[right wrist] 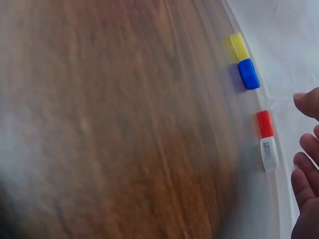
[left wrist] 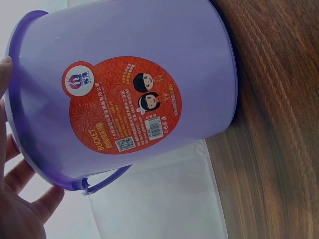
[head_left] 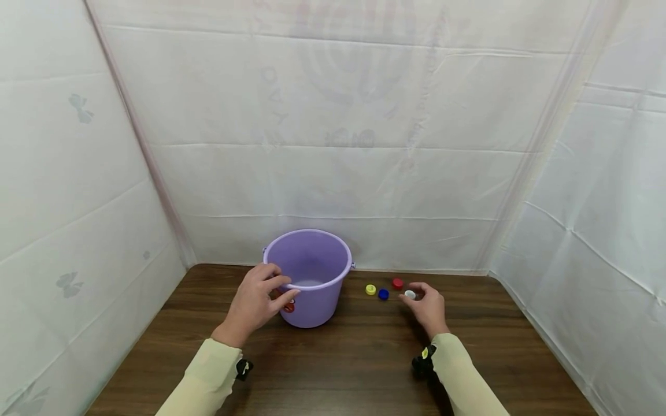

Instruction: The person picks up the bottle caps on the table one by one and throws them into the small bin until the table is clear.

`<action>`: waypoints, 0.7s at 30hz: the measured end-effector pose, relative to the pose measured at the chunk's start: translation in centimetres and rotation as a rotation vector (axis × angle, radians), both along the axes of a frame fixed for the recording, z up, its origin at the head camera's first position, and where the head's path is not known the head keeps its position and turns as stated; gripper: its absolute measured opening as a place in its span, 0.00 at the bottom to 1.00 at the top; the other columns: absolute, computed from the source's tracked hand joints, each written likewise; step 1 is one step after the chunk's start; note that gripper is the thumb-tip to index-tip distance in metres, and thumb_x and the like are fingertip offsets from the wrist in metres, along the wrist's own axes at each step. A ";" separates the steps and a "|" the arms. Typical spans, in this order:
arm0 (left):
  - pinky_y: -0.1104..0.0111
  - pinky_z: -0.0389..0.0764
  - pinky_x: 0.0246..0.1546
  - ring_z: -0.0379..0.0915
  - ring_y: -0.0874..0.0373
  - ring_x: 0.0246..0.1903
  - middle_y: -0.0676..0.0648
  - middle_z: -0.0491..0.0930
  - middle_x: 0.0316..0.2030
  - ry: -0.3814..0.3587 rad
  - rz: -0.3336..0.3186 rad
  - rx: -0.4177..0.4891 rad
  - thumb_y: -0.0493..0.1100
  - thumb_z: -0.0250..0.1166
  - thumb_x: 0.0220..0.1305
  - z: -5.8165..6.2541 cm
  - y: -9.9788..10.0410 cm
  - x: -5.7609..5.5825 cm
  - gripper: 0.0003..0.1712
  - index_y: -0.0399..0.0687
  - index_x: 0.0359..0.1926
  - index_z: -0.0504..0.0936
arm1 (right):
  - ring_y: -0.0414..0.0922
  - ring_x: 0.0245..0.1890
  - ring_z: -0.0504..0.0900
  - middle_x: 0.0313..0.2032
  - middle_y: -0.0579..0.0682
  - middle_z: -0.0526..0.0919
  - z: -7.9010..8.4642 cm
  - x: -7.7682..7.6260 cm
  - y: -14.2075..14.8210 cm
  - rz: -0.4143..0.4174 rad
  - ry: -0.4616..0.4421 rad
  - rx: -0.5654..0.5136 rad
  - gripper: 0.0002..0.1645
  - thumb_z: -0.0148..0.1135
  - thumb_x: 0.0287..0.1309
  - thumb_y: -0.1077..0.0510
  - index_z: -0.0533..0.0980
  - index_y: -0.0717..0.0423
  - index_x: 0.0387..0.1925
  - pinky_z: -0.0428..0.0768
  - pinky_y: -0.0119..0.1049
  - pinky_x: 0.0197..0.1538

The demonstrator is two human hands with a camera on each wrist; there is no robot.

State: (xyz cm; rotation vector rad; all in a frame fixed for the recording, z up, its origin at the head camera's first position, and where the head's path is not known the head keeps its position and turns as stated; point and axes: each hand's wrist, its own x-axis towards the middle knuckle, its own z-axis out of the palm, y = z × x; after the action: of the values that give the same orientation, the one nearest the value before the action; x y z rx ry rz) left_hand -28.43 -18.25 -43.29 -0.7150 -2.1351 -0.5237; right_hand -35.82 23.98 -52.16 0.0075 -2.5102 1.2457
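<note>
A purple bucket (head_left: 317, 303) stands upright on the wooden table, its inside visible and bare. My left hand (head_left: 255, 297) grips its near-left rim, the thumb in front and the fingers along the edge. In the left wrist view, a red printed label (left wrist: 124, 109) covers part of the bucket's side. To the right lie small bottle caps: yellow (head_left: 370, 289), blue (head_left: 383, 294), red (head_left: 398, 283) and white (head_left: 410, 294). My right hand (head_left: 430, 306) is around the white cap, thumb and fingers spread apart; the right wrist view shows a gap between fingers and cap.
Dark wooden tabletop (head_left: 322, 370) spreads in front of the bucket and caps. White sheeting (head_left: 333, 173) rises behind the table's back edge and along both sides. A thin purple handle (left wrist: 107, 180) hangs from the bucket's rim. Black wrist devices (head_left: 243, 368) sit on both sleeves.
</note>
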 end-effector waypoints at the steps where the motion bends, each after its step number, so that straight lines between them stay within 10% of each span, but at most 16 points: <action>1: 0.61 0.76 0.38 0.69 0.58 0.34 0.51 0.77 0.33 -0.003 0.000 -0.001 0.50 0.84 0.47 0.0 0.0 0.0 0.15 0.49 0.31 0.89 | 0.57 0.45 0.87 0.46 0.63 0.88 -0.1 -0.1 0.1 -0.002 -0.002 0.004 0.25 0.78 0.53 0.54 0.83 0.61 0.51 0.84 0.46 0.46; 21: 0.61 0.75 0.38 0.69 0.58 0.34 0.51 0.78 0.33 0.008 -0.012 -0.009 0.50 0.84 0.47 0.1 0.1 0.1 0.15 0.49 0.31 0.89 | 0.58 0.50 0.83 0.47 0.63 0.87 0.0 -1.5 0.4 -0.040 -0.117 0.101 0.25 0.76 0.54 0.56 0.82 0.66 0.50 0.80 0.55 0.56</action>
State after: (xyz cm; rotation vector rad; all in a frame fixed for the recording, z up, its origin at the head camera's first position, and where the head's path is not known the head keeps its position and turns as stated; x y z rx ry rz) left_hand -28.31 -18.17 -43.18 -0.7343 -2.1286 -0.5167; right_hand -37.33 24.40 -52.18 -0.0932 -2.6571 1.1339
